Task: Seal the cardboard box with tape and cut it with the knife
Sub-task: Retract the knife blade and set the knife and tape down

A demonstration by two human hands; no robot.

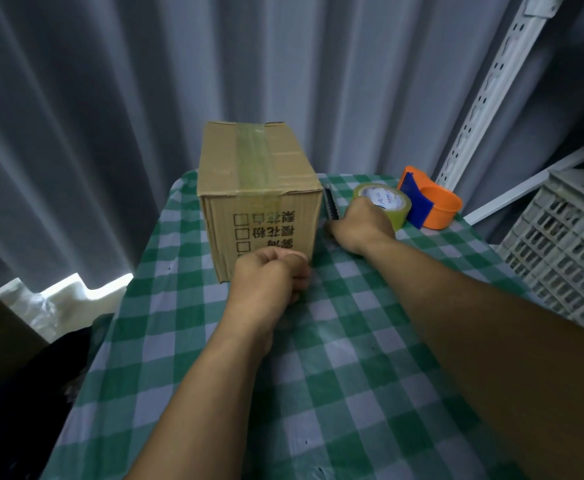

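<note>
A cardboard box [259,188] stands at the far middle of the table, with a strip of clear tape [253,157] running over its top and a little way down its front. My left hand [269,275] is closed in a fist against the box's lower front corner, and nothing shows in it. A dark utility knife [330,200] lies just right of the box. My right hand [361,225] lies over the knife's near end with the fingers curled down on it. A roll of clear tape [387,199] sits right behind that hand.
An orange and blue tape dispenser [430,200] stands to the right of the roll. The table wears a green and white checked cloth [335,358]. A grey plastic crate [564,244] and a white slotted shelf post [484,95] stand at the right. Grey curtains hang behind.
</note>
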